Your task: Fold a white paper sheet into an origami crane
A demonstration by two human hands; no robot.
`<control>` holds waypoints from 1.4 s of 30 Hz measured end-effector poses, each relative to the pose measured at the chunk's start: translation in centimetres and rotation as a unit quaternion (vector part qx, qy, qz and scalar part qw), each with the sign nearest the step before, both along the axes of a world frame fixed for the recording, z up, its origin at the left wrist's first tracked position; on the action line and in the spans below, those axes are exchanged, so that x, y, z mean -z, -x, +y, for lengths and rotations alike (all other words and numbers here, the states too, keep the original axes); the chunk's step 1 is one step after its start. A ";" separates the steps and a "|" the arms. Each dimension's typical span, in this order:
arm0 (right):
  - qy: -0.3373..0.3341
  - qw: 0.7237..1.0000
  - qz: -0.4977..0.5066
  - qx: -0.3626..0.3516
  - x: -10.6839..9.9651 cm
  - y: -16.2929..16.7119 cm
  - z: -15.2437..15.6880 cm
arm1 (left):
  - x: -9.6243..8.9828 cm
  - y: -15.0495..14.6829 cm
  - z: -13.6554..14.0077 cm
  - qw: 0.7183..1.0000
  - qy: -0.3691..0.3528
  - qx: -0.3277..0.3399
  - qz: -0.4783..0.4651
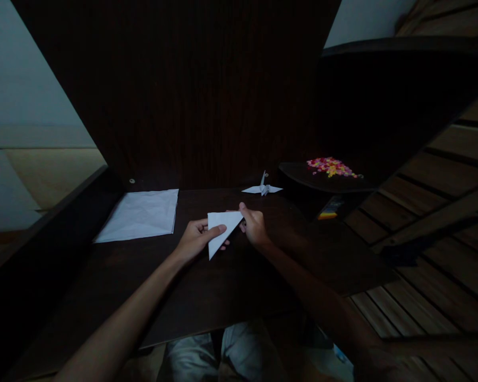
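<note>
A white sheet of paper folded into a triangle (222, 225) is held above the dark desk, between both hands. My left hand (199, 236) grips it from the left, thumb lying on the front face and fingers behind. At its upper right corner, my right hand (253, 223) pinches the paper between thumb and fingers. Behind the hands a white origami crane (263, 189) stands near the desk's back panel, wings spread. To the left lies a stack of white paper sheets (141, 214), somewhat creased on top.
A dark wooden desk (143, 297) with a tall back panel (207, 95) surrounds the work. On a small side shelf (298, 178) at right sits a pile of small pink, red and yellow pieces (331, 167). Under it is an object with an orange-yellow edge (327, 215). Wooden slats run along the right.
</note>
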State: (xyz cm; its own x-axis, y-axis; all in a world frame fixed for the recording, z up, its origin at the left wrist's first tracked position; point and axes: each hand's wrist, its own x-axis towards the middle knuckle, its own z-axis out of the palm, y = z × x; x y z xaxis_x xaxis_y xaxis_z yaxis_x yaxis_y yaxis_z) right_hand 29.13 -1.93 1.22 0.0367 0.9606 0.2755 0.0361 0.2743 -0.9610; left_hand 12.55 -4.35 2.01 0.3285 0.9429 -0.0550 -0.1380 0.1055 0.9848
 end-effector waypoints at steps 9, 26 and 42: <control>0.040 0.991 -0.053 -0.115 0.5 0.7 -0.3 | 0.1 -0.2 -0.1 1.000 -0.014 0.009 -0.013; -0.002 0.998 -0.067 0.000 -0.1 0.0 0.0 | 0.4 -0.2 0.2 0.999 -0.040 -0.011 0.033; -0.015 0.997 -0.056 -0.053 0.4 -0.5 0.2 | 0.5 0.9 1.2 0.996 -0.057 -0.067 0.011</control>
State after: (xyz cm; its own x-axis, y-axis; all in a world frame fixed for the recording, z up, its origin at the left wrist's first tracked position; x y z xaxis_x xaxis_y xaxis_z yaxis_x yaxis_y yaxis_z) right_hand 29.60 -1.75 0.78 -0.0976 0.9488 0.3003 0.1110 0.3103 -0.9441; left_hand 11.61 -3.16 1.51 0.1985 0.9789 0.0483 -0.1211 -0.0244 0.9923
